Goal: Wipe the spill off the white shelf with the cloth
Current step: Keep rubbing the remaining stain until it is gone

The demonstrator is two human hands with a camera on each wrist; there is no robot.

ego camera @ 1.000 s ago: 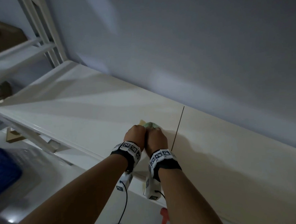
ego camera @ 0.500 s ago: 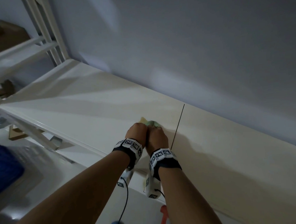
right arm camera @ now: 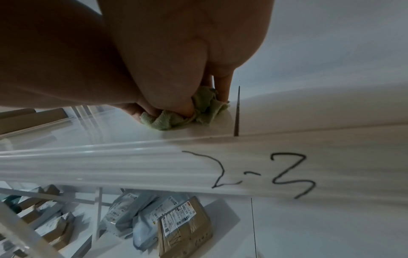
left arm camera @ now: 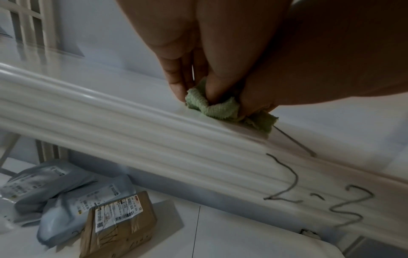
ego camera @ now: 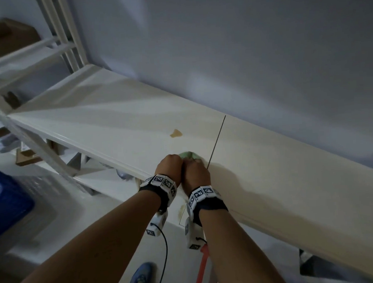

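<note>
Bunching into a crumpled wad, the pale green ribbed cloth (left arm camera: pixel 220 109) is lying on the white shelf (ego camera: pixel 106 121) near its front edge, just left of a thin dark seam line (ego camera: pixel 218 139) crossing the board. A small tan spill (ego camera: pixel 176 133) is sitting on the shelf farther back, apart from the cloth and beyond the hands. The head view is showing only a sliver of the green fabric past the knuckles.

Both forearms are reaching forward side by side, each wearing a black wristband with checkered markers. The left hand (ego camera: pixel 169 167) and the right hand (ego camera: pixel 196 175) are pressing together, knuckles touching, fingers curling down. In the left wrist view the left fingers (left arm camera: pixel 176 83) are pinching the left end of the cloth against the shelf; in the right wrist view the right fingers (right arm camera: pixel 223 87) are clamping on its right end, with folds poking out under the palm.

The cloth is sitting directly beneath and slightly ahead of both hands. On the shelf's front rail (right arm camera: pixel 287 165), below the hands, handwritten marks are reading "2-3". Under the shelf, on the lower level, grey mailer bags (right arm camera: pixel 125 211) and a taped brown parcel (right arm camera: pixel 183 225) are lying together.
</note>
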